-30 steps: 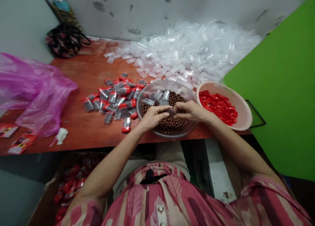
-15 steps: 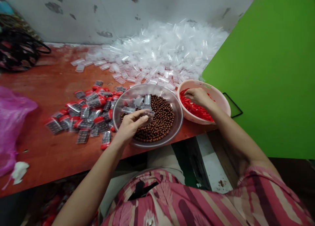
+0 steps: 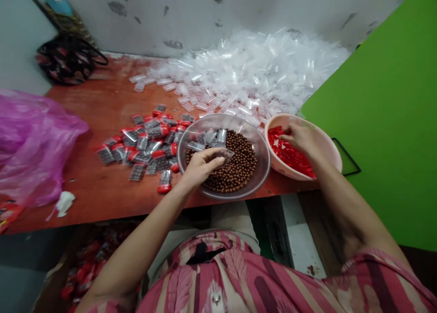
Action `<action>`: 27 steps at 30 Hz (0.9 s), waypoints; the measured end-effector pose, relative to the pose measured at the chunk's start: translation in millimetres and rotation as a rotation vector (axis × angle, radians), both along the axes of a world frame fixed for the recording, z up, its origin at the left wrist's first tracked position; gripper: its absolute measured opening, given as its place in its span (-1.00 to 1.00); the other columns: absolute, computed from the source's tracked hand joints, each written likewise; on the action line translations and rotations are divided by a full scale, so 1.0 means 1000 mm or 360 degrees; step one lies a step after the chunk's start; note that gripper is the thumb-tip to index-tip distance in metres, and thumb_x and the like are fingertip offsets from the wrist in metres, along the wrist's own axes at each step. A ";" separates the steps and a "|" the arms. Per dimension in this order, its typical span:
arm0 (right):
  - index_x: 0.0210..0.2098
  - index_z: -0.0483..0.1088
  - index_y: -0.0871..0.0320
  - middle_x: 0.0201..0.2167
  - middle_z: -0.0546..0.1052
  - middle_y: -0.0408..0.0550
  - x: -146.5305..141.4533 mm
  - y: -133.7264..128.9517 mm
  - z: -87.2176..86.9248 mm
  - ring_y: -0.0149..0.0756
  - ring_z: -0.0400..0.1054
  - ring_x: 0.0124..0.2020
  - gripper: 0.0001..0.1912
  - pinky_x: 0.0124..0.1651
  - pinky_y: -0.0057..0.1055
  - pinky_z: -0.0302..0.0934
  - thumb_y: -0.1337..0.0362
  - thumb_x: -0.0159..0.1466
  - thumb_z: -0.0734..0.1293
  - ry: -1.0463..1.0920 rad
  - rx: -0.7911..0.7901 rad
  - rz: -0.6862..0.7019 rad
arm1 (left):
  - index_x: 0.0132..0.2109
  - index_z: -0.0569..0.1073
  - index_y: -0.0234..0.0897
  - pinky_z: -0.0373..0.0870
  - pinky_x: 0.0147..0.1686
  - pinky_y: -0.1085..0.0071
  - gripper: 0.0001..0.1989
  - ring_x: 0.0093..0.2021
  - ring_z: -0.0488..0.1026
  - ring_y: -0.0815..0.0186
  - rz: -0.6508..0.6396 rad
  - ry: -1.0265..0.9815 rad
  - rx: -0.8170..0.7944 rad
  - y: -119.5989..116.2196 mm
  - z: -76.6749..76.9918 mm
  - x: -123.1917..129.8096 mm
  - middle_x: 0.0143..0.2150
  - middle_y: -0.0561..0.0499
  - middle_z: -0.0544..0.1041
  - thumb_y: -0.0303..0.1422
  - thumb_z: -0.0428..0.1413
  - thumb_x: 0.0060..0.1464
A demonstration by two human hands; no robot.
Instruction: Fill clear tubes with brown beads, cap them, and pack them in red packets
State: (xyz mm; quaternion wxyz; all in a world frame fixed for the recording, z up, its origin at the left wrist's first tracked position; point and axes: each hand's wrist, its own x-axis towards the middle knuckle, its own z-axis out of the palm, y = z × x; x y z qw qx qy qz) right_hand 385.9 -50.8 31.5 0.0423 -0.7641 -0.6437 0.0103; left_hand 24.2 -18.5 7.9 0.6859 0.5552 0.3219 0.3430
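Observation:
My left hand [image 3: 205, 166] is closed on a small clear plastic case [image 3: 226, 154], gripped between thumb and fingers above a clear bowl [image 3: 264, 174]. That bowl holds brown round beads or balls [image 3: 235, 169], with several clear cases [image 3: 212, 136] lying at its back left. Inside the pink bowl [image 3: 331, 149], my right hand [image 3: 300, 139] has its fingers pinched together among red plastic caps [image 3: 295, 160]. Red shows right at its fingertips, though what exactly they grip is partly hidden.
Filled cases with red caps [image 3: 141, 142] are heaped left of the clear bowl. A large pile of clear cases [image 3: 252, 72] lies against the wall. A pink plastic bag [image 3: 37, 144] and a dark floral bag [image 3: 68, 60] sit at left. A green panel [image 3: 385, 122] borders the right.
The view has shifted, so the table things appear farther right. My left hand still holds the clear case over the beads. My right hand stays in the pink bowl, its fingers slightly shifted.

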 end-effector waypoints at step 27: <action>-0.12 0.46 0.15 -0.37 0.47 -0.02 -0.187 -0.031 0.021 -0.27 0.39 -0.35 -0.81 -0.30 -0.36 0.30 0.29 0.27 0.32 0.0713 0.0511 0.1049 | -0.05 0.57 -0.26 0.40 -0.04 0.38 -0.72 -0.11 0.55 0.23 0.0144 0.0225 0.1057 -0.020 -0.008 -0.008 -0.15 -0.07 0.63 -0.48 0.05 0.13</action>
